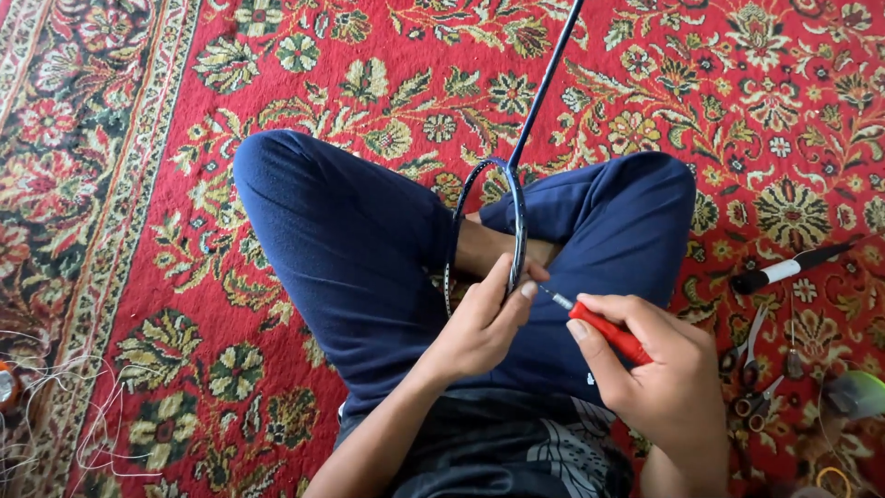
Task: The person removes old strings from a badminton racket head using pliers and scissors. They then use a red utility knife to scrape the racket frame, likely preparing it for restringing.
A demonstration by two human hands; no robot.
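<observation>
I sit cross-legged in dark blue trousers on a red patterned carpet. My left hand (484, 318) grips the rim of an unstrung dark blue racket frame (517, 214), seen edge-on over my lap, its shaft running up and away. My right hand (659, 369) holds a red-handled awl (608, 334). The awl's thin metal tip points left and touches the frame close to my left thumb.
A black and white pen-like tool (791, 267) lies on the carpet at the right. Below it are scissors or pliers (754, 369) and a greenish spool (857, 392). Loose white string (64, 406) trails at the lower left.
</observation>
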